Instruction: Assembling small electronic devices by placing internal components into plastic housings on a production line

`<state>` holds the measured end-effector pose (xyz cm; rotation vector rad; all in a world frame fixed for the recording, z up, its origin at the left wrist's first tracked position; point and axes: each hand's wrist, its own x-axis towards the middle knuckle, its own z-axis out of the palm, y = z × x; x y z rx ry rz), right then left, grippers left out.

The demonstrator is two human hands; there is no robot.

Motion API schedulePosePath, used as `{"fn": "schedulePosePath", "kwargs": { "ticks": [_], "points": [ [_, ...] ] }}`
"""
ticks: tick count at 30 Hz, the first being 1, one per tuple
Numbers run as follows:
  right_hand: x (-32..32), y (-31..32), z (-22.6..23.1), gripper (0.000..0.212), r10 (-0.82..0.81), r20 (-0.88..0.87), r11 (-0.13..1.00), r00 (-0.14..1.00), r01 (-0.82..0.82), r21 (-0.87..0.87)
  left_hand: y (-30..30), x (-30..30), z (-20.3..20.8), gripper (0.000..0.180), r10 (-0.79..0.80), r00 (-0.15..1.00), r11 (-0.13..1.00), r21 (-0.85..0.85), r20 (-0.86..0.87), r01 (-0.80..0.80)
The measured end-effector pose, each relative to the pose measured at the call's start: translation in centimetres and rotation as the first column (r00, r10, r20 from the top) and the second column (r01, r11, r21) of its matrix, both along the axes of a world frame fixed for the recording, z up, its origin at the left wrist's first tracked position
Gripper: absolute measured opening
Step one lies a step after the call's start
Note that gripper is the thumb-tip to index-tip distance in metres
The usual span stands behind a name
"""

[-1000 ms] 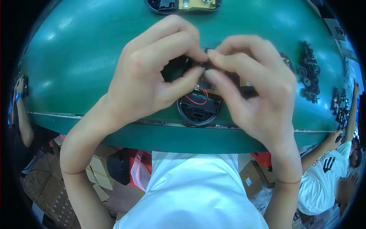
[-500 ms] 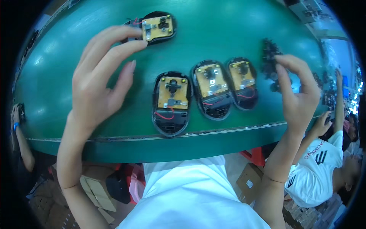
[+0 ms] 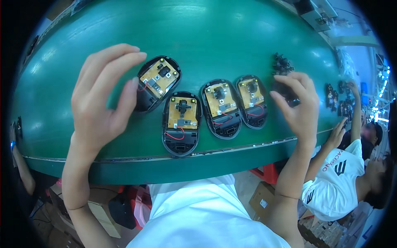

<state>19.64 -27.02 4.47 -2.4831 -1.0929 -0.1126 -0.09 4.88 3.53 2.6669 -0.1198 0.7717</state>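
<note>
My left hand [image 3: 101, 97] hovers beside a computer mouse without its top cover [image 3: 159, 84], thumb and fingers apart and nothing between them. That mouse lies tilted, its tan circuit board facing up. Nearer the table edge stand three more opened mice: a left one [image 3: 181, 131], a middle one [image 3: 218, 96] and a right one [image 3: 251, 96]. Each has a tan board, a red wire and a black base. My right hand [image 3: 300, 103] is over a pile of small black parts [image 3: 283, 64], its thumb and forefinger apart. Part of the pile is hidden by my fingers.
The green table [image 3: 215, 37] has its front edge close to me. At right a co-worker in a white shirt [image 3: 333, 180] reaches toward more dark parts [image 3: 346, 109]. Another person's arm [image 3: 22, 167] shows at far left. Cardboard boxes [image 3: 261, 200] stand below the table.
The upper left mouse has come nearer and turned from lying sideways to a slant beside the row. My left hand has drawn off it. My right hand has shifted left at the black parts.
</note>
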Motion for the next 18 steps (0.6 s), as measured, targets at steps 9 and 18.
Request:
{"fn": "schedulePosePath", "kwargs": {
  "ticks": [9,18],
  "points": [
    [0.3,0.1,-1.0,0.021,-0.019,0.032,0.999,0.999,0.018,0.041,-0.4,-0.5,-1.7,0.018,-0.039,0.987,0.941,-0.338,-0.153,-0.015],
    [-0.2,2.0,-0.9,0.01,0.0,-0.286,0.942,0.958,0.096,0.321,-1.1,-0.5,-2.4,0.016,-0.112,0.986,0.931,-0.361,-0.123,0.061]
  ]
}}
